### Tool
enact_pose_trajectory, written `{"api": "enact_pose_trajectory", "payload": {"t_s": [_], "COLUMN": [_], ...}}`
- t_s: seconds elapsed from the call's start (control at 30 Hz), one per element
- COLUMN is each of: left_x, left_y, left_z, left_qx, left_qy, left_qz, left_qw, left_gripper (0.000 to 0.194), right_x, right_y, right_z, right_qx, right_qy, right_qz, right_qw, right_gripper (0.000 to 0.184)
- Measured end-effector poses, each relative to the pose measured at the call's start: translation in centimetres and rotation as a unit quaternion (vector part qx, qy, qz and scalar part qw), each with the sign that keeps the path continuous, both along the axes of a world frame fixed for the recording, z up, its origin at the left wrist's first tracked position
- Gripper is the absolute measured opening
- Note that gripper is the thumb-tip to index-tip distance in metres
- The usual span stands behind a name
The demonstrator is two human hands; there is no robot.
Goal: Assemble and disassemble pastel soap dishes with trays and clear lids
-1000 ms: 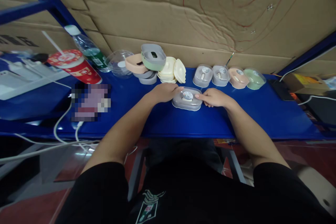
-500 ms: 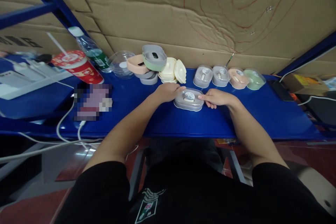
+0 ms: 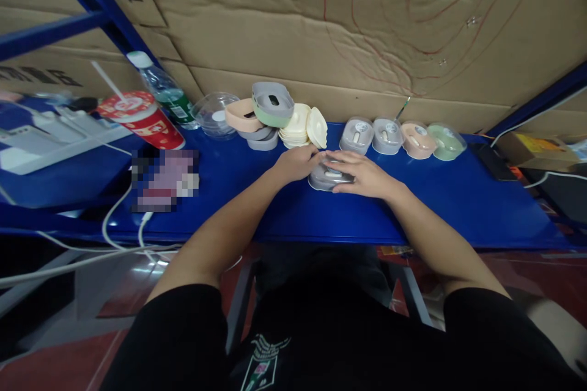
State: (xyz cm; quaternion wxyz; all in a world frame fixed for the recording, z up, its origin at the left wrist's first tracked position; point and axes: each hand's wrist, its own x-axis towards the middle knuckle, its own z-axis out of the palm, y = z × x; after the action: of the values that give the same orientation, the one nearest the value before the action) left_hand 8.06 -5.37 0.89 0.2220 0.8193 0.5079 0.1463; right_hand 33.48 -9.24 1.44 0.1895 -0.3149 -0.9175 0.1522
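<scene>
A small grey plastic box (image 3: pixel 320 182) with a clear domed lid rests on the blue table in front of me. My left hand (image 3: pixel 298 163) is closed round its left side, thumb along the back edge of the lid. Across the top lies my right hand (image 3: pixel 364 172), fingers stretched out and spread over the lid, thumb towards the front side. These fingers cover most of the lid and its round label. Behind the box is a stack of cream plastic pieces (image 3: pixel 293 128), near my left hand.
Four similar lidded boxes, two grey (image 3: pixel 356 135), one peach (image 3: pixel 417 142) and one green (image 3: pixel 447 142), line the back. Left are stacked coloured shells (image 3: pixel 243 115), clear lids (image 3: pixel 214 113), a bottle (image 3: pixel 169 98), a red cup (image 3: pixel 147 122) and cables (image 3: pixel 107 220). Cardboard (image 3: pixel 275 24) stands behind.
My right hand has moved left from the right end of the box onto its lid, and its fingers have spread. My left hand stays at the left side.
</scene>
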Motion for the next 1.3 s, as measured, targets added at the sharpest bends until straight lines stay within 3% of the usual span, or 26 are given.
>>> {"api": "enact_pose_trajectory", "payload": {"t_s": [0.17, 0.5, 0.6, 0.73, 0.83, 0.93, 1.0, 1.07, 1.13, 1.2, 1.3], "left_x": [0.5, 0.0, -0.4, -0.5, -0.4, -0.5, -0.6, -0.7, -0.6, -0.5, -0.4], "left_y": [-0.3, 0.1, 0.2, 0.2, 0.2, 0.2, 0.2, 0.4, 0.6, 1.1, 1.6], "left_z": [0.0, 0.0, 0.2, 0.3, 0.3, 0.2, 0.2, 0.1, -0.1, -0.4, -0.8], "left_qx": [0.027, 0.044, 0.056, 0.087, 0.089, 0.096, 0.104, 0.110, 0.105, 0.099, 0.110], "left_qy": [0.023, 0.007, -0.021, -0.009, -0.013, -0.019, -0.018, -0.008, 0.016, 0.049, 0.082], "left_qz": [0.008, 0.046, 0.067, 0.078, 0.082, 0.091, 0.086, 0.071, 0.053, 0.041, 0.036], "left_qw": [0.999, 0.998, 0.996, 0.993, 0.993, 0.991, 0.991, 0.991, 0.993, 0.993, 0.990], "left_gripper": [0.051, 0.058, 0.049, 0.041, 0.036, 0.037, 0.045, 0.056, 0.065, 0.068, 0.057], "right_x": [0.7, 1.2, 2.6, 3.8, 2.5, 0.1, -1.3, -2.2, -2.4, -2.0, -0.7], "right_y": [0.2, -1.0, -2.0, -3.1, -3.8, -4.1, -3.6, -2.5, -0.9, 0.7, 2.6], "right_z": [0.3, 2.3, 3.6, 5.2, 5.5, 4.4, 2.9, 1.1, -0.6, -1.6, -2.1], "right_qx": [-0.028, -0.037, -0.004, 0.077, 0.104, -0.011, -0.087, -0.155, -0.229, -0.249, -0.243], "right_qy": [-0.011, -0.076, -0.135, -0.193, -0.072, 0.062, 0.120, 0.186, 0.278, 0.343, 0.396], "right_qz": [-0.010, -0.030, -0.112, -0.267, -0.273, -0.194, -0.176, -0.190, -0.228, -0.286, -0.344], "right_qw": [0.999, 0.996, 0.985, 0.941, 0.954, 0.979, 0.973, 0.951, 0.904, 0.859, 0.816], "right_gripper": [0.073, 0.087, 0.066, 0.046, 0.049, 0.048, 0.046, 0.051, 0.061, 0.063, 0.057]}}
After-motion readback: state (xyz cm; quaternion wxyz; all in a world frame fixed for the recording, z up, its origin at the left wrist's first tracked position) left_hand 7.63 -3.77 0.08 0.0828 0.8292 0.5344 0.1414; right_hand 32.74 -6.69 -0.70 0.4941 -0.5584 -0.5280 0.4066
